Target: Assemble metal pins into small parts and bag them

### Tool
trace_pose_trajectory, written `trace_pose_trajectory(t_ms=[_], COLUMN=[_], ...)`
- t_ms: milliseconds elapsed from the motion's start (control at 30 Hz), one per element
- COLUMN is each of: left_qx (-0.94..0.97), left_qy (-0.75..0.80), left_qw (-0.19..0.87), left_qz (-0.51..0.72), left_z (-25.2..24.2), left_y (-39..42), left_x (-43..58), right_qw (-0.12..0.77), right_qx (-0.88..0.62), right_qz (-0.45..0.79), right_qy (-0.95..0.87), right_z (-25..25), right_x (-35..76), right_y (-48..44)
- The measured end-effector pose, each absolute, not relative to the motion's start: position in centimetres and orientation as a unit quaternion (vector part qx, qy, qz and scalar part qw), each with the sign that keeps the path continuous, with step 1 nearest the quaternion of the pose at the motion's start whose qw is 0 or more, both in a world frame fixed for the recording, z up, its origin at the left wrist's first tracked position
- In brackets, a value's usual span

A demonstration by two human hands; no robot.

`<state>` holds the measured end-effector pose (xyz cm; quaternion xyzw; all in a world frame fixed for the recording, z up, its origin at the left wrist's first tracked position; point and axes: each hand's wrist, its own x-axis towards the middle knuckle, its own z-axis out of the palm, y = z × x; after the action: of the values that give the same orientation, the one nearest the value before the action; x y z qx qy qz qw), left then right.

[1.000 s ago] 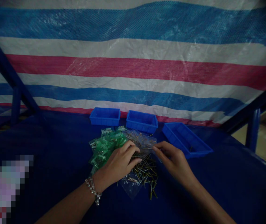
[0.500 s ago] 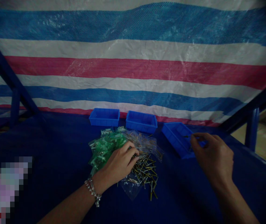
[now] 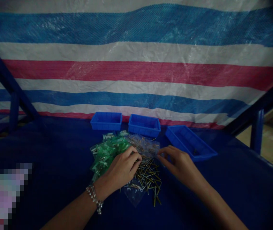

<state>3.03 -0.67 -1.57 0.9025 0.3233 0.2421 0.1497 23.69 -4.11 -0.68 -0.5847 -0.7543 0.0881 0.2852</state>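
Observation:
My left hand (image 3: 124,163) rests over the heap with its fingers curled together; whatever they hold is hidden. Under and beside it lie thin metal pins (image 3: 148,175), silver and brass-coloured, in a loose tangle. Green-tinted small plastic bags (image 3: 107,148) are piled left of that hand. Clear plastic bags (image 3: 149,145) with thin pieces inside lie behind the pins. My right hand (image 3: 177,159) is at the right edge of the clear bags, thumb and forefinger slightly apart, with nothing visible between them. Behind it stands an angled blue bin (image 3: 189,140) with a small dark piece inside.
Two more blue bins, a left one (image 3: 106,121) and a middle one (image 3: 144,125), stand along the back of the blue tabletop (image 3: 62,153). A striped tarpaulin (image 3: 136,70) hangs behind. Blue metal posts slant at both sides. A blurred patch covers the lower left.
My right hand has moved left from over the angled bin to the bags, and the thin piece it held is no longer in its fingers. My left hand stays over the heap.

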Motion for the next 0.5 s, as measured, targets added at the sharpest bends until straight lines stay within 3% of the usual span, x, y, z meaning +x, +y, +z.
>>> trace_pose_trajectory(t_ms=[167,367,500], left_qx=[0.905,0.905,0.879], left_qy=[0.321,0.319,0.371], left_qw=[0.145,0.136,0.074], left_qz=[0.239,0.249,0.291], left_z=[-1.7,-1.6,0.7], left_y=[-0.7,-0.3,0.0], left_x=[3.0,3.0,1.8], right_qw=[0.214,0.189,0.187], right_qx=[-0.566,-0.58,-0.581], right_qz=[0.176,0.186,0.182], right_qy=[-0.776,-0.771,-0.771], right_z=[-1.7,-1.7,-1.8], right_x=[21.9,21.6,21.7], right_y=[-4.4,-4.4,-4.3])
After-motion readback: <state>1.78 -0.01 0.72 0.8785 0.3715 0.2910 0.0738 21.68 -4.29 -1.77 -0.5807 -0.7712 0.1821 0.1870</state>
